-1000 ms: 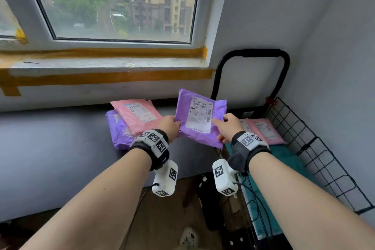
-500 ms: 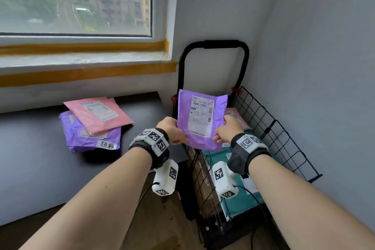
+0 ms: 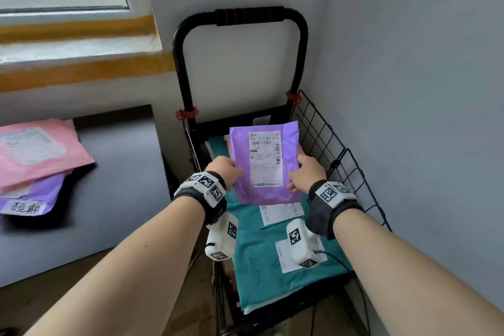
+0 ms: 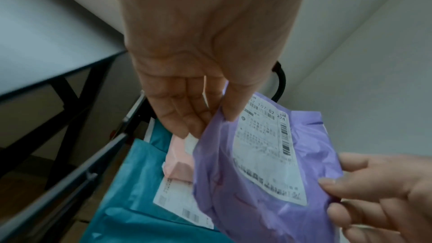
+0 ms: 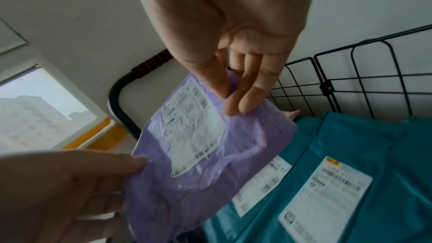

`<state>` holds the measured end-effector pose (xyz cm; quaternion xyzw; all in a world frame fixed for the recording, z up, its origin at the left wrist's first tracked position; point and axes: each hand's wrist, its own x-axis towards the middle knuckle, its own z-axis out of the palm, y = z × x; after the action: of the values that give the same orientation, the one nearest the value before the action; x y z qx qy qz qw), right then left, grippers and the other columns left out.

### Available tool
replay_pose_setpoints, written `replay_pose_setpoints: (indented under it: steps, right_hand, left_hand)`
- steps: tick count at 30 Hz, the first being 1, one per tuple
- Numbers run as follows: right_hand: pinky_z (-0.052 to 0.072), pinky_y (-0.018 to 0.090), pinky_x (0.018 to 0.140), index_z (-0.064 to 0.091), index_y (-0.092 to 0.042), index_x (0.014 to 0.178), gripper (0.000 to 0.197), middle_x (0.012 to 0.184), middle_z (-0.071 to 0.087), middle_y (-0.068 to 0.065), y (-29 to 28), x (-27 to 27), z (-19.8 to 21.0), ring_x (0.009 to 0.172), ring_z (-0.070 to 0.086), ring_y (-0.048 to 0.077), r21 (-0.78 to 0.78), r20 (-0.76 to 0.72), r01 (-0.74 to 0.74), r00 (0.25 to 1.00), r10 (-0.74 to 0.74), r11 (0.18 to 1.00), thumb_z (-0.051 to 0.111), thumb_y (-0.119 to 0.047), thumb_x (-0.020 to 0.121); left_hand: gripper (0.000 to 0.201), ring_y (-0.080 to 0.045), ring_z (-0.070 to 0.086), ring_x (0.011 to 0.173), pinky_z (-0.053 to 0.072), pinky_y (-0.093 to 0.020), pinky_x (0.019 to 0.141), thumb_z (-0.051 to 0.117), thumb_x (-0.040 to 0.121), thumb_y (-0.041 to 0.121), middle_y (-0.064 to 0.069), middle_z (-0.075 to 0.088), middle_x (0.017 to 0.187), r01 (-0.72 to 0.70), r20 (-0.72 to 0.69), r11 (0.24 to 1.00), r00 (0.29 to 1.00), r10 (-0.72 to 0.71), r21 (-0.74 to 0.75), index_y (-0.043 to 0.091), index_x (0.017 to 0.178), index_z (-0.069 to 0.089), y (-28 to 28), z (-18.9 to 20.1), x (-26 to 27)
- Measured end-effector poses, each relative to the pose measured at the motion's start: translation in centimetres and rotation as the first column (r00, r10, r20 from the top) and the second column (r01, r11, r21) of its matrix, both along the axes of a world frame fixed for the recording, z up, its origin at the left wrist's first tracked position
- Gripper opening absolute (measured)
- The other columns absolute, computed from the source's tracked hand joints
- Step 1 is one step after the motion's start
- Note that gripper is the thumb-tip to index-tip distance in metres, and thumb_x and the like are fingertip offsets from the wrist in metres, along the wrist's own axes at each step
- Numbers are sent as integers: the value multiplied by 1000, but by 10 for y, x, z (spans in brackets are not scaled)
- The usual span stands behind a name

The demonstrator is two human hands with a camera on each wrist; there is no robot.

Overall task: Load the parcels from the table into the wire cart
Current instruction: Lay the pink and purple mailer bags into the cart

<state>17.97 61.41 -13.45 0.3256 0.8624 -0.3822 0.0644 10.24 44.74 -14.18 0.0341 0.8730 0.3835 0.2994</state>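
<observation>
Both hands hold a purple parcel (image 3: 241,161) with a white label, above the inside of the black wire cart (image 3: 330,142). My left hand (image 3: 227,172) pinches its left edge, thumb on top and fingers beneath, as the left wrist view shows on the purple parcel (image 4: 257,173). My right hand (image 3: 305,172) pinches the right edge of the purple parcel (image 5: 198,154). Teal parcels (image 3: 256,262) and a pink parcel (image 4: 180,165) lie in the cart under it. A pink parcel (image 3: 41,153) lies on another purple parcel (image 3: 30,196) on the dark table (image 3: 117,172) at left.
The cart's tall black handle (image 3: 245,13) stands against the far wall. A grey wall (image 3: 422,117) runs close along the cart's right side. The window sill with yellow tape (image 3: 81,68) is behind the table. Wooden floor (image 3: 90,264) shows below the table edge.
Both hands carried the purple parcel from beside the table to the right and lowered it over the cart's inside. My view swung right, so the table parcels now sit at far left.
</observation>
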Motion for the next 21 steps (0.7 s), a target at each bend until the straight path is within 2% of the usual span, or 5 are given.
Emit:
replay_pose_setpoints:
  steps: [5,8,13,17,21]
  right_hand:
    - [59,42,75,52,-9,102,21,88,67,12,79,-14,-23,77,72,30,-12,71,-5,997,6,1000,36,-1,90]
    - [58,47,76,51,-6,100,21,90,68,14,112,-26,-39,76,71,32,-34,108,1,994,3,999,34,-1,89]
    - [55,45,84,48,-11,95,15,99,66,16,144,-35,-68,91,67,37,4,224,-30,974,29,1000,36,-8,87]
    - [54,47,85,47,-13,97,19,108,64,19,160,-41,-101,94,66,38,-3,307,-39,951,39,999,35,-6,84]
    - [53,47,88,50,-8,119,35,116,61,17,171,-49,-123,99,64,38,-13,365,-30,930,32,999,36,-6,87]
  left_hand:
    - [14,-25,62,71,56,-32,65,53,87,4,-3,60,65,-12,30,999,999,13,-31,10,76,58,79,-23,-9]
    - [25,-24,61,73,52,-27,57,51,86,-1,-2,59,65,-23,30,998,999,25,-66,15,68,54,110,-40,-14]
    - [14,-29,69,88,58,-37,79,55,87,2,-13,71,96,21,80,989,997,-9,-147,5,95,65,144,-72,-21]
    - [16,-28,68,92,56,-37,84,58,87,4,-14,71,99,73,120,979,991,-50,-192,4,98,69,159,-96,-24]
    - [20,-29,68,94,56,-38,85,56,87,4,-14,71,101,79,146,974,988,-47,-214,5,103,69,170,-116,-27]
